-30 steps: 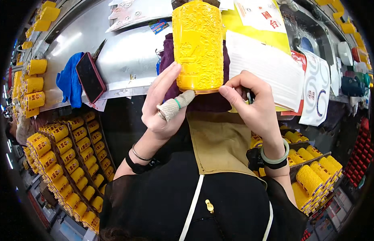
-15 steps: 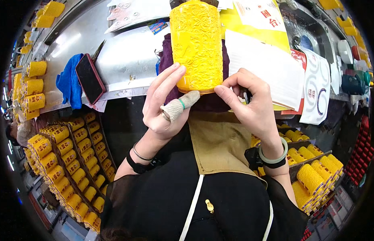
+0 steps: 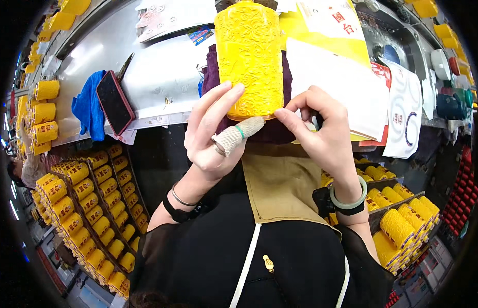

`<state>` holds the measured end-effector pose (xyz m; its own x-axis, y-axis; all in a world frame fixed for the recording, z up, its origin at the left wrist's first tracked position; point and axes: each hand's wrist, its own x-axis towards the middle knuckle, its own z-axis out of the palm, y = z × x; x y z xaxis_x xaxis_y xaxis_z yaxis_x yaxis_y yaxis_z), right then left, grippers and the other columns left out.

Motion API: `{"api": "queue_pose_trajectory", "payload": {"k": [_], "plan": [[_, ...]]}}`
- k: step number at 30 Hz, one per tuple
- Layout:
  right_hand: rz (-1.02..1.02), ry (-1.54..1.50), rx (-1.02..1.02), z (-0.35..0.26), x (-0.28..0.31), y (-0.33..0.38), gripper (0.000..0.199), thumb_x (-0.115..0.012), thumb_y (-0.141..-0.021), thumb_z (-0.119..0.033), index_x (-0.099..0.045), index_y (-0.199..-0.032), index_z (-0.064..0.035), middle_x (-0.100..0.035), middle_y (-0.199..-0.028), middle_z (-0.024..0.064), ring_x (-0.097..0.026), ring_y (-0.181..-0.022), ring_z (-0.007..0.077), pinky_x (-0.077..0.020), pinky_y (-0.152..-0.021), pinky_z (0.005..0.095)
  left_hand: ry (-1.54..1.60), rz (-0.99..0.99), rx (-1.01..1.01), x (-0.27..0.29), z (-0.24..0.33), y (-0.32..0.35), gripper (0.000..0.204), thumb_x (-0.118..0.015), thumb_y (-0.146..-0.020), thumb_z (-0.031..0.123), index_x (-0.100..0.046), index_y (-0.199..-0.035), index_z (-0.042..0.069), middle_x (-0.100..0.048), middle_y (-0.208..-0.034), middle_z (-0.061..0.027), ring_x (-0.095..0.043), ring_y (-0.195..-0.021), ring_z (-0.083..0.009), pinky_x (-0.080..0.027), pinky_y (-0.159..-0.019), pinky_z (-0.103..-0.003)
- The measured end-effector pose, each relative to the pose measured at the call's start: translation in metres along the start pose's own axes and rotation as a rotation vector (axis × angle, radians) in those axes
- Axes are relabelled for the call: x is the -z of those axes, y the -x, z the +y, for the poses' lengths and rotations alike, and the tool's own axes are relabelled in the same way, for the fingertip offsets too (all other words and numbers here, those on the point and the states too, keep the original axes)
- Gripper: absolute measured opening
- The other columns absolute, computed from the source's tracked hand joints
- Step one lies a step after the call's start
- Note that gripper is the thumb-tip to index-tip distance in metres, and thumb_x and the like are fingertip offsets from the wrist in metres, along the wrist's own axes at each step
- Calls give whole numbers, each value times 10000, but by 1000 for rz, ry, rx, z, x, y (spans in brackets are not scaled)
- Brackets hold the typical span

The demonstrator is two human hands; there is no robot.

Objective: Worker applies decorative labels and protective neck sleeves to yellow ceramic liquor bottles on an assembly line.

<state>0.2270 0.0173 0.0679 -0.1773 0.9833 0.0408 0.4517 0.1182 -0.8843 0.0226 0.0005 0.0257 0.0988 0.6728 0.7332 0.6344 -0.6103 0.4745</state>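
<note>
Steadying the yellow carved vase (image 3: 249, 56) at its base, the left hand (image 3: 213, 133) has its fingers spread up the lower wall, and the thumb, wrapped in a knit thumb cot (image 3: 238, 135), lies across just under the bottom rim. Loose, open grip: more a brace than a clasp. The right hand (image 3: 321, 133) is pinched shut, thumb and forefinger meeting at the vase's lower right edge; something thin and dark seems to sit in that pinch, but I cannot tell what it is.

Change over the last second: the left fingers have crept a little higher on the wall, and the right forefinger has closed in toward the base corner. The vase has barely moved. Reads as fine work on the bottom edge under way, with no repositioning of the piece.

The vase lies on a dark purple cloth (image 3: 211, 72) at the near edge of the metal surface (image 3: 162, 66), neck pointing away from the person.

Further out: a phone (image 3: 115, 101) on a blue rag (image 3: 87, 110) to the left, white paper sheets (image 3: 341, 87) to the right. Below the surface, trays of small yellow jars (image 3: 85, 205) on the left and more yellow jars (image 3: 403, 220) lower right. A jade-green bangle (image 3: 348, 197) is on the right wrist, and a dark band (image 3: 175, 211) on the left.
</note>
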Motion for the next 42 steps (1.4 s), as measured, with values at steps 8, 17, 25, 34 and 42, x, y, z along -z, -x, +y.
{"api": "queue_pose_trajectory", "payload": {"k": [8, 17, 25, 34, 42], "plan": [[5, -154, -129, 6, -2, 4, 152, -786, -879, -106, -699, -844, 13, -605, -720, 40, -513, -641, 102, -422, -609, 281, 97, 37, 48, -3, -11, 19, 306, -894, -676, 37, -834, -959, 137, -709, -1241, -162, -686, -1135, -367, -602, -925, -417], [53, -249, -182, 8, -13, 7, 175, -797, -893, -153, -693, -834, -25, -510, -668, -38, -449, -642, 56, -385, -602, 251, -32, -46, -22, 3, -2, 6, 348, -843, -688, 23, -838, -1015, 142, -705, -1263, -168, -653, -1165, -364, -576, -940, -427], [-65, -334, -227, 16, -13, 6, 205, -802, -909, -194, -683, -853, -37, -523, -715, -71, -438, -680, 44, -390, -631, 233, -25, -45, 25, 3, -1, 5, 357, -811, -665, -14, -836, -992, 126, -710, -1259, -157, -653, -1162, -370, -570, -949, -439], [-77, -337, -270, 16, -11, 4, 224, -808, -911, -217, -676, -867, -42, -550, -743, -55, -458, -704, 47, -405, -647, 226, -18, -81, -33, 5, -3, 6, 358, -831, -693, 18, -841, -1026, 150, -710, -1261, -153, -636, -1187, -373, -567, -971, -439], [-31, -328, -206, 19, -16, 5, 202, -813, -896, -177, -669, -892, -36, -579, -758, -41, -482, -715, 61, -426, -669, 245, -5, -65, -5, 1, 0, 3, 294, -830, -725, 9, -820, -1009, 90, -700, -1253, -177, -627, -1215, -386, -605, -968, -462]]}}
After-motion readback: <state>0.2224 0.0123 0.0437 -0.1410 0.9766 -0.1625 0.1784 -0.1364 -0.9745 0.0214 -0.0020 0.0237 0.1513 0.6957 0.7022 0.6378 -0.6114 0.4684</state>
